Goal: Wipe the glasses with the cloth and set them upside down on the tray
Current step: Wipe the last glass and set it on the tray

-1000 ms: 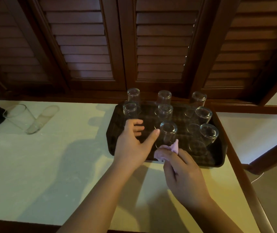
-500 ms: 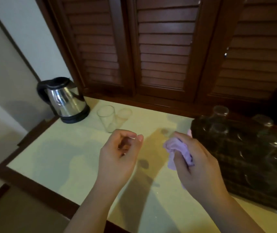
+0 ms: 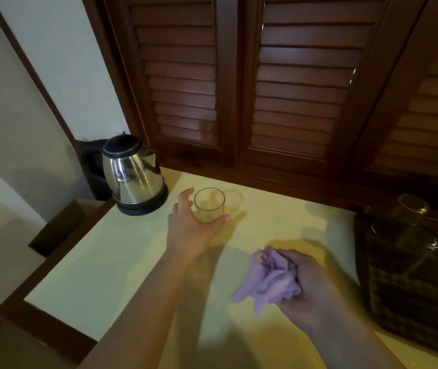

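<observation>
Standing upright on the pale table (image 3: 122,262), the clear glass (image 3: 209,205) sits just beside the steel kettle (image 3: 134,174), and your left hand (image 3: 191,227) curves around its near side, thumb and fingers spread to either flank; whether they press the wall yet I cannot tell. Your right hand (image 3: 305,283) grips the bunched purple cloth (image 3: 268,280) nearer you. Further right, the dark tray (image 3: 409,310) carries upturned glasses (image 3: 412,209), blurred.
</observation>
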`<state>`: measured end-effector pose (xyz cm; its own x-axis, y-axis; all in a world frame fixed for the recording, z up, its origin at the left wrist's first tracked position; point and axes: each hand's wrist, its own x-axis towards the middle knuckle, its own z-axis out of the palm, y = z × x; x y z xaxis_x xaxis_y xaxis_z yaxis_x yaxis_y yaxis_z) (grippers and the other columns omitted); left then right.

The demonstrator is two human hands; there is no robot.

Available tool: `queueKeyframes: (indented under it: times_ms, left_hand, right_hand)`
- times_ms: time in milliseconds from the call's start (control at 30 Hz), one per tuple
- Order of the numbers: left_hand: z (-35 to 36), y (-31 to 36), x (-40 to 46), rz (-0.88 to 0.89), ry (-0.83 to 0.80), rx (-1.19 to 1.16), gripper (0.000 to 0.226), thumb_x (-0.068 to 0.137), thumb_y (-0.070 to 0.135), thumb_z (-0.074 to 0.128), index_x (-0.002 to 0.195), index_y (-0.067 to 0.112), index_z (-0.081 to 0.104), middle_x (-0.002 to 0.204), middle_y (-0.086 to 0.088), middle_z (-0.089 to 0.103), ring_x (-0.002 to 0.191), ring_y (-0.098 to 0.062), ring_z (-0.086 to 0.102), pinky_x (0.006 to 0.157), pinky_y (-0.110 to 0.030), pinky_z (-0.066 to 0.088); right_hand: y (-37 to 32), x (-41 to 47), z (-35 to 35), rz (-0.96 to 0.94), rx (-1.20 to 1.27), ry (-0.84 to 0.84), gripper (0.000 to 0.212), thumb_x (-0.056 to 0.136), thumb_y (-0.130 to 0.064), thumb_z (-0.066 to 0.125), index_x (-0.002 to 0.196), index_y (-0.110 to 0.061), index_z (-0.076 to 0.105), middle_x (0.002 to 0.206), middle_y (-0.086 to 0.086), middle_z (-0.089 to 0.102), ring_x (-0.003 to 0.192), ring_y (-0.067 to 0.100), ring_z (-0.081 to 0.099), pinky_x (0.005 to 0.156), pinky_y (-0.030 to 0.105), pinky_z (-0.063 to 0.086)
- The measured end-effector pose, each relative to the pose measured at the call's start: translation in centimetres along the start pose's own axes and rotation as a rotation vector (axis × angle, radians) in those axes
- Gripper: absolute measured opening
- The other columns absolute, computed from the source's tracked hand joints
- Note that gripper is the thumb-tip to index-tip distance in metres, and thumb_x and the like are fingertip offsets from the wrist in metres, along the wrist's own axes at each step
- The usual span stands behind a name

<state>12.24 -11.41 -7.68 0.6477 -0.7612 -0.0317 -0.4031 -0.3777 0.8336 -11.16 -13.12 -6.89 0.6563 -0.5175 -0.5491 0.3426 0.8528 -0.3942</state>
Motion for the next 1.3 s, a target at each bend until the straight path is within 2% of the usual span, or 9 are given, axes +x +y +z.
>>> queueKeyframes:
  times_ms: [167, 300, 467, 600, 767, 867, 1033, 1167, 1300]
  left_hand:
    - [0.9, -0.6, 1.7, -0.001, -0.022, 0.033, 0.080, 0.079, 0.062, 0.092, 0.142, 0.031, 0.054, 0.130, 0.005, 0.071, 0.125, -0.025, 0.069, 0.099, -0.035, 0.055]
    - [1.0, 0.1, 0.5, 0.006, -0.033, -0.098, 0.066, 0.076, 0.062, 0.094, 0.127, 0.037, 0.059, 0.111, 0.014, 0.071, 0.107, -0.018, 0.071, 0.089, -0.034, 0.058]
    - [0.6, 3.2, -2.6, -0.031, -0.162, -0.526, 0.060, 0.068, 0.062, 0.096, 0.115, 0.030, 0.074, 0.088, 0.009, 0.078, 0.089, -0.016, 0.076, 0.082, -0.034, 0.060]
    - [0.4, 6.2, -4.9, -0.039, -0.387, -0.798, 0.061, 0.084, 0.064, 0.086, 0.121, 0.017, 0.082, 0.107, -0.022, 0.078, 0.098, -0.029, 0.076, 0.087, -0.038, 0.062]
    - [0.2, 8.1, -5.7, -0.072, -0.501, -0.900, 0.051, 0.101, 0.054, 0.064, 0.118, 0.008, 0.080, 0.109, -0.015, 0.083, 0.108, -0.033, 0.080, 0.091, -0.045, 0.063]
    - [0.9, 9.0, -6.7, -0.114, -0.570, -0.925, 0.068, 0.089, 0.058, 0.073, 0.134, 0.007, 0.071, 0.118, -0.016, 0.083, 0.118, -0.035, 0.079, 0.106, -0.052, 0.061]
    - [1.9, 10.9, -8.5, -0.094, -0.701, -0.872, 0.054, 0.098, 0.063, 0.052, 0.135, 0.031, 0.076, 0.126, 0.003, 0.083, 0.123, -0.016, 0.077, 0.116, -0.048, 0.057]
    - [2.3, 12.4, -8.3, -0.130, -0.712, -0.905, 0.061, 0.097, 0.066, 0.060, 0.138, 0.022, 0.074, 0.129, -0.007, 0.081, 0.127, -0.021, 0.076, 0.116, -0.044, 0.054]
    - [3.2, 13.0, -9.0, -0.106, -0.745, -0.858, 0.066, 0.088, 0.082, 0.065, 0.136, 0.038, 0.074, 0.135, -0.001, 0.079, 0.133, -0.023, 0.071, 0.120, -0.054, 0.048]
  right_hand:
    - [0.4, 1.9, 1.2, -0.020, 0.206, 0.017, 0.038, 0.063, 0.002, 0.084, 0.078, -0.010, 0.051, 0.091, -0.004, 0.016, 0.038, 0.003, 0.034, 0.032, 0.018, 0.040]
    - [-0.5, 1.4, 5.0, -0.340, 0.100, 0.269, 0.015, 0.099, -0.010, 0.060, 0.084, -0.006, 0.060, 0.072, 0.002, 0.053, 0.039, 0.009, 0.054, 0.033, 0.017, 0.041]
    - [-1.6, 0.5, 7.5, -0.946, -0.309, 0.368, 0.022, 0.109, -0.025, 0.057, 0.127, -0.020, 0.069, 0.116, 0.001, 0.077, 0.107, 0.020, 0.073, 0.084, 0.030, 0.057]
    - [-0.9, -1.2, 8.5, -1.236, -1.083, 0.184, 0.033, 0.113, -0.030, 0.043, 0.141, -0.043, 0.053, 0.137, -0.026, 0.058, 0.124, -0.009, 0.058, 0.093, 0.008, 0.046]
    - [2.1, -2.2, 5.4, -1.494, -1.709, 0.234, 0.044, 0.116, -0.027, 0.035, 0.158, -0.023, 0.043, 0.173, -0.007, 0.030, 0.159, 0.015, 0.030, 0.125, 0.026, 0.032]
    - [1.2, -2.8, 4.9, -1.460, -1.630, 0.255, 0.048, 0.115, -0.024, 0.037, 0.162, -0.020, 0.038, 0.172, -0.003, 0.032, 0.158, 0.021, 0.033, 0.122, 0.044, 0.041]
    - [-1.6, -4.4, 6.0, -1.423, -1.226, 0.327, 0.049, 0.111, -0.020, 0.043, 0.160, -0.022, 0.042, 0.162, -0.023, 0.043, 0.153, 0.003, 0.039, 0.121, 0.031, 0.043]
    - [1.8, -4.5, 3.6, -1.517, -1.388, 0.416, 0.045, 0.111, -0.012, 0.039, 0.155, -0.017, 0.051, 0.169, 0.002, 0.038, 0.160, 0.024, 0.031, 0.124, 0.047, 0.037]
    - [1.3, -5.4, 3.2, -1.617, -1.316, 0.437, 0.043, 0.109, -0.010, 0.041, 0.150, -0.016, 0.053, 0.161, 0.002, 0.047, 0.152, 0.021, 0.045, 0.118, 0.031, 0.043]
